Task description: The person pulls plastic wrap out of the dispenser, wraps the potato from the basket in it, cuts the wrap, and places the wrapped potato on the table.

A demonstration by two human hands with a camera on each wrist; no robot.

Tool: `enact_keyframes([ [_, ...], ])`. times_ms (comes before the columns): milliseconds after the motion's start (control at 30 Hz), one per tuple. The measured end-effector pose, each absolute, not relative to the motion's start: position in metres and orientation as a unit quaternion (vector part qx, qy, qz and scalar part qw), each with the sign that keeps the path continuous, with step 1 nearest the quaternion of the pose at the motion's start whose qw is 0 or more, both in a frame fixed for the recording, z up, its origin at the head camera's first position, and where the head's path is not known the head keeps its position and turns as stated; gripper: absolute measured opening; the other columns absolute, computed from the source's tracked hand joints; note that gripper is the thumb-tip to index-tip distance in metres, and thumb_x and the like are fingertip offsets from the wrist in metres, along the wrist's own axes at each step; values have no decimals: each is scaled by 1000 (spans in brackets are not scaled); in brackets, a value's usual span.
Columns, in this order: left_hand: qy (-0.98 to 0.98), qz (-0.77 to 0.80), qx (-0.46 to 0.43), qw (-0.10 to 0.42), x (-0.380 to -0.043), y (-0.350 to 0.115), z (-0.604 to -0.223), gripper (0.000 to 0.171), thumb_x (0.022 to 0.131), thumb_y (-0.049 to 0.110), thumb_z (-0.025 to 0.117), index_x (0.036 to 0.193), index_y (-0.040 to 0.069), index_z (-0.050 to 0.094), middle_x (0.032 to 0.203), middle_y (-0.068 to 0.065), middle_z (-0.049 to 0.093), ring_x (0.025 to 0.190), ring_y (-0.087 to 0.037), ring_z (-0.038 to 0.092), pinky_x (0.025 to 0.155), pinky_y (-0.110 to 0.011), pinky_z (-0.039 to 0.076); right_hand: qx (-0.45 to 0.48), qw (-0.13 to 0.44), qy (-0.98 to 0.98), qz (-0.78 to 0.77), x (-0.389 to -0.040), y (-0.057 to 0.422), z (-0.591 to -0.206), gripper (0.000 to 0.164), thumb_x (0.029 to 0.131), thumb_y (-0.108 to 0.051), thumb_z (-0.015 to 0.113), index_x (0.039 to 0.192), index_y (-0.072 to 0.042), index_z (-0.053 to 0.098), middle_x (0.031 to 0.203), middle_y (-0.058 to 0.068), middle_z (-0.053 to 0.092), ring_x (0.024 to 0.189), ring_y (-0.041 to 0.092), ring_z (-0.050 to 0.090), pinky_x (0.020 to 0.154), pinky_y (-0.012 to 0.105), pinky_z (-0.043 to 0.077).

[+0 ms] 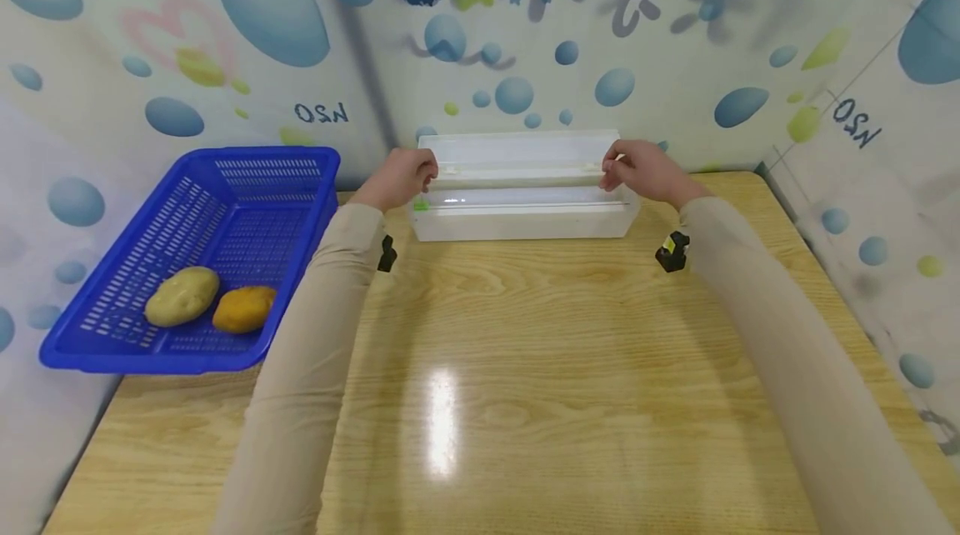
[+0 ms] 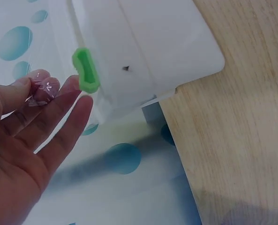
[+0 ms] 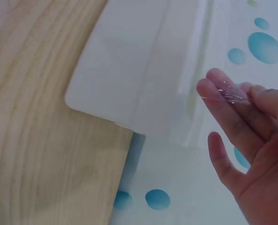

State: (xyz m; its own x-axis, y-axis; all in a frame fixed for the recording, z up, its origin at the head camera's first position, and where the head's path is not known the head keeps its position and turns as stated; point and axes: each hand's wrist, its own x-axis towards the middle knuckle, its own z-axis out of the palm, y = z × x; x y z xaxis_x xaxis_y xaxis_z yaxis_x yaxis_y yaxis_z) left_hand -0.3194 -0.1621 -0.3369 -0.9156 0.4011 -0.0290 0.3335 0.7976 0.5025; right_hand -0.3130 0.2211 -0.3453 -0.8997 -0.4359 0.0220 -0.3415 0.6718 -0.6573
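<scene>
A long white cling film dispenser (image 1: 525, 225) stands at the back of the table with its lid (image 1: 525, 150) raised. At its left end sits a small green slide cutter (image 2: 86, 70). My left hand (image 1: 405, 177) pinches a bunched corner of clear cling film (image 2: 45, 91) between thumb and fingers, beside the cutter. At the dispenser's right end, my right hand (image 1: 637, 168) pinches the film's other corner (image 3: 232, 96). The film between the hands is transparent and hard to make out.
On the left a blue plastic basket (image 1: 191, 364) holds a pale potato (image 1: 182, 296) and an orange-yellow lumpy vegetable or fruit (image 1: 244, 309). The wooden table (image 1: 510, 335) ends at a patterned wall (image 1: 517, 60) behind the dispenser. Black wrist cameras (image 1: 672, 252) hang under both wrists.
</scene>
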Motion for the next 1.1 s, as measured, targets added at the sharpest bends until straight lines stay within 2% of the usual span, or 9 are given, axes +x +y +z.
enact_keyframes([
  [267,944,257,192,80,-324,-162,-327,20,103,6,41,102,-5,57,90,-17,57,84,-30,58,77,-39,46,-222,100,913,-327,-317,221,-325,19,102,-6,44,103,10,54,93,22,68,89,37,67,91,48,46],
  [400,942,264,187,85,-325,-161,-320,20,103,5,41,103,-6,57,93,-18,56,85,-30,57,78,-38,47,-219,102,921,-307,-320,221,-317,20,102,-9,45,104,8,56,92,19,70,89,34,68,77,35,48],
  [467,942,267,185,90,-326,-161,-316,20,103,4,40,103,-7,57,94,-19,55,84,-30,56,78,-38,48,-218,106,922,-301,-322,221,-313,21,102,-10,45,104,8,56,92,19,70,89,34,68,75,33,49],
  [567,943,261,185,95,-327,-161,-311,20,102,2,40,103,-7,57,94,-19,56,83,-29,57,77,-38,49,-215,113,923,-299,-323,221,-308,22,102,-12,45,105,8,56,93,19,70,90,34,68,81,37,51],
  [700,944,249,187,104,-327,-162,-305,21,102,2,40,103,-8,58,92,-19,57,83,-29,57,78,-38,49,-215,124,923,-296,-325,221,-301,22,102,-12,45,105,8,55,94,19,70,91,35,67,90,48,47],
  [933,945,240,185,121,-324,-163,-291,23,103,2,37,106,-8,57,97,-21,58,87,-31,57,81,-40,49,-224,140,922,-283,-326,220,-290,23,102,-12,45,105,8,55,96,19,70,95,37,66,93,49,45],
  [1100,946,230,194,121,-322,-164,-282,22,103,3,36,106,-5,57,102,-22,57,89,-30,55,81,-39,49,-230,126,924,-278,-321,218,-281,22,102,-11,45,105,8,56,96,19,70,92,34,67,92,48,46],
])
